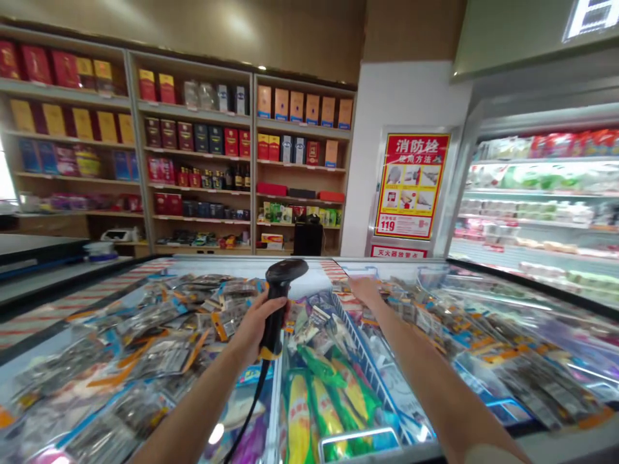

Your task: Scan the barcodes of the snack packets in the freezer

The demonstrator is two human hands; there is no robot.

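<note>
My left hand [256,322] is wrapped round the handle of a black barcode scanner [276,316], whose head points up and away and whose cable hangs down. The scanner is above the freezer's left half. My right hand [363,290] reaches to the far side of the chest freezer, by the dark edge of a glass lid at the end of red-and-white striped tape [333,269]. Its fingers are blurred, so their grip does not show. Between my arms, yellow-and-green corn packs [322,399] lie in the freezer, beside a white wire divider [370,364].
Clear packaged goods with orange and blue labels [169,354] fill the left side, and similar packs [503,348] lie on the right. Shelves of boxed bottles [193,142] stand behind. A red fire-hydrant poster [411,183] hangs on the wall, near a lit display fridge [546,200].
</note>
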